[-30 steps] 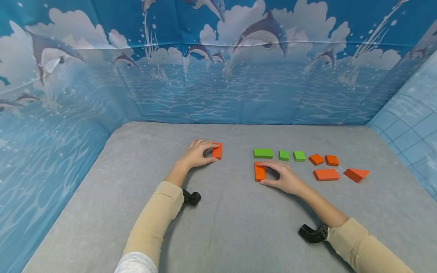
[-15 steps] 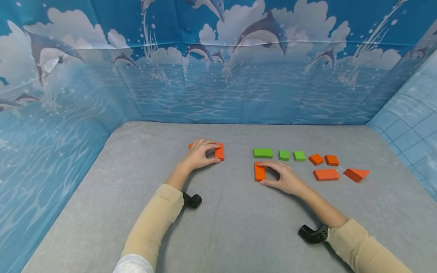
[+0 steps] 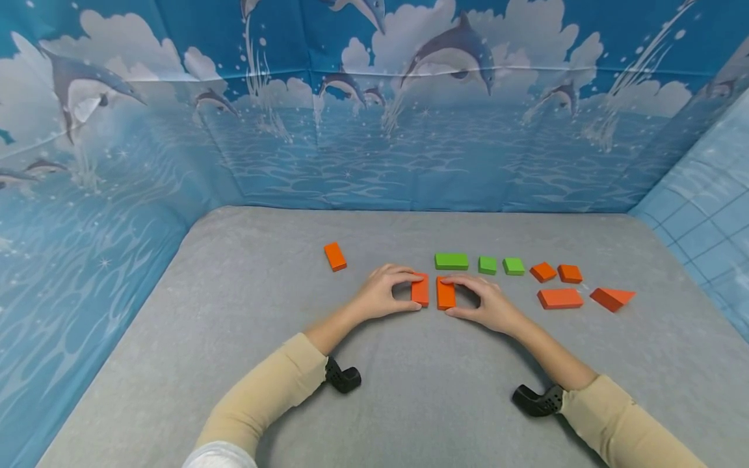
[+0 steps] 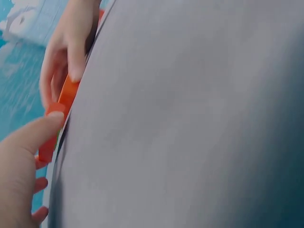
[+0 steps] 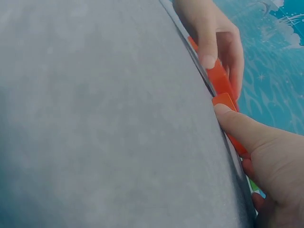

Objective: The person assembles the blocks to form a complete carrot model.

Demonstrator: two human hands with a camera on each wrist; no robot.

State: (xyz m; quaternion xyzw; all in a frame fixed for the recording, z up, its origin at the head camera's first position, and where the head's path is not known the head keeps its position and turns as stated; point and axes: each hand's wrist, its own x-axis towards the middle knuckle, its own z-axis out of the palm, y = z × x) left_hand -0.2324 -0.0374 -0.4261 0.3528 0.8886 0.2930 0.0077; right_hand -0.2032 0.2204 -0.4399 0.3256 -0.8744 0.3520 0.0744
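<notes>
In the head view my left hand (image 3: 383, 294) pinches a red-orange rectangular block (image 3: 419, 290) by its two short ends, thumb at the near end. My right hand (image 3: 487, 304) pinches an orange rectangular block (image 3: 445, 293) the same way. The two blocks stand side by side, long sides facing, with a narrow gap of grey cloth between them. The left wrist view shows the thumb on the end of the red-orange block (image 4: 46, 148). From the right wrist, the right thumb presses the near end of the orange block (image 5: 225, 100).
A lone orange block (image 3: 335, 257) lies at the back left. Behind my right hand are a long green block (image 3: 451, 261) and two small green blocks (image 3: 487, 264). Farther right lie small orange blocks (image 3: 543, 272), a red-orange rectangle (image 3: 560, 299) and a triangular block (image 3: 612, 298).
My left hand has carried the red-orange block rightward and nearer to me, up beside the orange block. This uncovers the lone orange block at the back left. My right hand stays in place.
</notes>
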